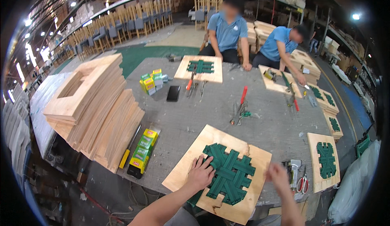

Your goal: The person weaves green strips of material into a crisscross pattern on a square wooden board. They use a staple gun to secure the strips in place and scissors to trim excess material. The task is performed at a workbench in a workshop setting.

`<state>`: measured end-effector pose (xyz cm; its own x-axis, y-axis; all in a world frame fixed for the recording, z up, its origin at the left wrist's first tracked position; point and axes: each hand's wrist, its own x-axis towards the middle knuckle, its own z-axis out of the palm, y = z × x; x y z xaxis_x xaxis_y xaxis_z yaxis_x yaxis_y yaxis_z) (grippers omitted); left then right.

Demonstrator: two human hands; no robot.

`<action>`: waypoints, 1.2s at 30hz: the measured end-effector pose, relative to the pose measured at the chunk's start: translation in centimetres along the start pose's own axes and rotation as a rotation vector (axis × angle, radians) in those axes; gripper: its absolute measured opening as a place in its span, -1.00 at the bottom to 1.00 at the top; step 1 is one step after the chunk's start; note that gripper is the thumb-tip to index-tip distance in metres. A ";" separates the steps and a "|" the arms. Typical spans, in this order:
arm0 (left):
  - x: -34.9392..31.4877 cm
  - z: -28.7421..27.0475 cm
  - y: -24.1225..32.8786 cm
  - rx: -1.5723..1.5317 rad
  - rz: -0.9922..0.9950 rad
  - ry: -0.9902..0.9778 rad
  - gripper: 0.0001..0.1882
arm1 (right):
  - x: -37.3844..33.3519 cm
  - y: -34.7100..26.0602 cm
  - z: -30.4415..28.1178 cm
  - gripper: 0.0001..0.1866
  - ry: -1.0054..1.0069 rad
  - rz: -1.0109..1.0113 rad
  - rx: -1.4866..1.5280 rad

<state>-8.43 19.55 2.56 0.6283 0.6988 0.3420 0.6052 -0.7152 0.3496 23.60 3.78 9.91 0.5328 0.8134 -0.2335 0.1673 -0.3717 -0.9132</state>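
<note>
A square plywood board (185,161) lies at an angle in front of me, with a lattice of crossed green webbing (231,173) over its middle. My left hand (200,173) rests at the lattice's left edge, its fingers bent over a piece of the webbing. A loose webbing end (195,198) hangs at the board's near left edge, below that wrist. Just past the board's right edge is my right hand (279,176), blurred by motion; its fingers cannot be made out. Beside it on the table lie a staple gun (295,170) and red-handled scissors (302,184).
Stacked plywood frames (93,108) rise on the left. Next to them lie a yellow-handled tool (125,159) and green-yellow boxes (144,148). A webbed board (325,161) is at the right edge. A red-handled tool (243,95) lies mid-table. Two co-workers (228,31) work across the table.
</note>
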 end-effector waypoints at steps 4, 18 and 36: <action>1.2 0.2 1.3 -0.051 0.051 -0.002 -0.69 | -15.5 13.3 -0.9 -0.78 0.084 0.365 0.300; -14.3 -6.7 8.9 -1.561 -0.818 -0.043 -0.82 | -20.1 13.6 7.6 -0.62 -0.209 0.561 0.943; -20.9 -10.1 -3.8 -2.281 -0.723 -0.383 -0.35 | -22.6 8.6 -0.9 -0.59 -0.097 0.161 0.950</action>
<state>-28.78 7.73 2.89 0.8332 0.5056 -0.2239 -0.4045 0.8333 0.3768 13.76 -18.21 7.63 0.4132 0.8334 -0.3671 -0.6649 0.0007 -0.7469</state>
